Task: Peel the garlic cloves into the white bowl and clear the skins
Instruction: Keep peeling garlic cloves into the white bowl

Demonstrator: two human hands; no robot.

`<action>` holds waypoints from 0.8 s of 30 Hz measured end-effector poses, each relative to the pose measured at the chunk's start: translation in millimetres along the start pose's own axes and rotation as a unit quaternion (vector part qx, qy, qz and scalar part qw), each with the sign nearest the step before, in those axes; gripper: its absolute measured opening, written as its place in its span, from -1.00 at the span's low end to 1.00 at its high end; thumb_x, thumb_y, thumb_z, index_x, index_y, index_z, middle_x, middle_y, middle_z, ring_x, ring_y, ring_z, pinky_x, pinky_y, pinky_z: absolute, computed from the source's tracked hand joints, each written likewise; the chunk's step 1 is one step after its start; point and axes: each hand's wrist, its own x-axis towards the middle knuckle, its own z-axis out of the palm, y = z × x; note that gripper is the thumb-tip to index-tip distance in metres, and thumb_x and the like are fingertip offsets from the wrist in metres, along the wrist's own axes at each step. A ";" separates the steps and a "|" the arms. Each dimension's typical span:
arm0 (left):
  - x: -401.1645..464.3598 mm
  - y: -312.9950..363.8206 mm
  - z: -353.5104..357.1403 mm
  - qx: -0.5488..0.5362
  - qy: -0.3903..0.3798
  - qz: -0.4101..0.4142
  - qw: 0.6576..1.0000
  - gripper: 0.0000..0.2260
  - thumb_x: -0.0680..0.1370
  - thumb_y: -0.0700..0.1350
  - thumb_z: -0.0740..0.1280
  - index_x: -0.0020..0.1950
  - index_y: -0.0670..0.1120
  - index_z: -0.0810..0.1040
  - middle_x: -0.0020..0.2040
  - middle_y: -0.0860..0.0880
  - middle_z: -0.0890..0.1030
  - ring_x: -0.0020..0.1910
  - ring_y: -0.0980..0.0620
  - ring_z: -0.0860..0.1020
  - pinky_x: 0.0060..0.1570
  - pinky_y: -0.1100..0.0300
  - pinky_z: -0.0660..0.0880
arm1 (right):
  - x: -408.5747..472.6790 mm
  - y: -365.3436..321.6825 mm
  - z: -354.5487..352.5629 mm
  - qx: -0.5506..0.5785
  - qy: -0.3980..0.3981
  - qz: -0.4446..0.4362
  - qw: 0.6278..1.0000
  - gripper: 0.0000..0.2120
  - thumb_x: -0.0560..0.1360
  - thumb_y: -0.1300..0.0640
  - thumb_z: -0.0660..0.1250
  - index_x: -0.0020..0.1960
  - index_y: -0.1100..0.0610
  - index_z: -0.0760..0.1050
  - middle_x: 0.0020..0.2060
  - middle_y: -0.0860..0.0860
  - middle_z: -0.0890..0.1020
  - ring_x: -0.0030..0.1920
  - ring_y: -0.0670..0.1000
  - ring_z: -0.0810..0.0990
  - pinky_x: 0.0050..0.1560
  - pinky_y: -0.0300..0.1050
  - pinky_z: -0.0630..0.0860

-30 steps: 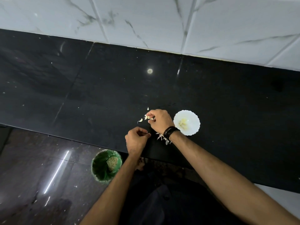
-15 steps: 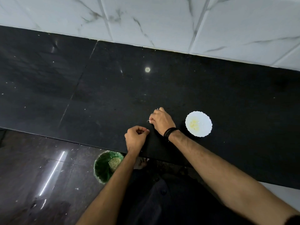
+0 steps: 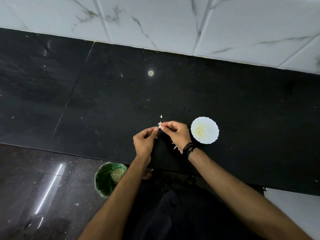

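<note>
Down on the floor at your left, the green bin (image 3: 109, 180) stands just under the counter edge (image 3: 52, 149), likely where the skins are meant to end up, with stray flakes lying on the floor around it. Your left hand (image 3: 144, 142) is curled, thumb and fingertips meeting your right hand's at a small papery piece of garlic (image 3: 159, 126), which both hands pinch over the black counter; holding it from 2 sides looks like the way to pull skin away. Whether it is a clove or only skin is too small to tell. 1 loose skin flake (image 3: 161, 116) lies just beyond, and more skins (image 3: 175, 147) sit by your right wrist. Your right hand (image 3: 174, 134) works near the white bowl (image 3: 204, 129), which holds pale peeled cloves, so a drop should be short. Nothing stands between hands and bowl.
</note>
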 end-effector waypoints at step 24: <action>-35.6 -26.7 63.3 -0.040 -0.142 0.021 0.989 -0.90 0.64 -0.30 0.28 0.06 -0.29 0.59 -0.19 -0.01 0.67 -0.20 0.15 0.61 -0.14 0.31 0.53 | -28.6 6.8 -71.8 -0.012 -0.013 0.017 1.000 -0.88 0.46 0.24 0.53 -0.02 0.10 0.73 -0.12 -0.05 0.75 -0.07 -0.13 0.72 0.09 -0.14 0.64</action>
